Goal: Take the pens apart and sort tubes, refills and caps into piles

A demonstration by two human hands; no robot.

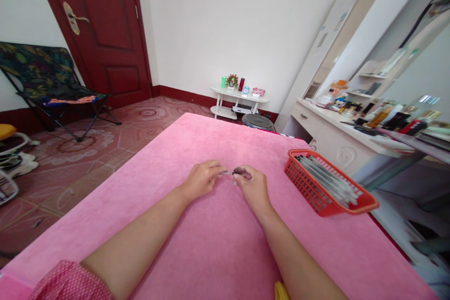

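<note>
Both my hands meet over the middle of the pink-covered table (218, 253). The fingers of my left hand (201, 180) are closed on a slim greyish pen (225, 173), whose end points to the right. My right hand (253, 185) pinches a small black pen cap (238, 170) right at that end. Whether cap and pen touch is too small to tell. To the right of my right hand stands a red plastic basket (305, 192) with a lattice wall. Inside it lies a bundle of several grey, pen-like sticks (330, 180).
Past the table are a round dark stool (258, 122) and a low white side table (225, 111) with small items. A dressing table (337, 126) crowded with bottles is at the right. A folding chair (59, 89) stands by the red door (105, 33). Something yellow (281, 291) shows at the bottom edge.
</note>
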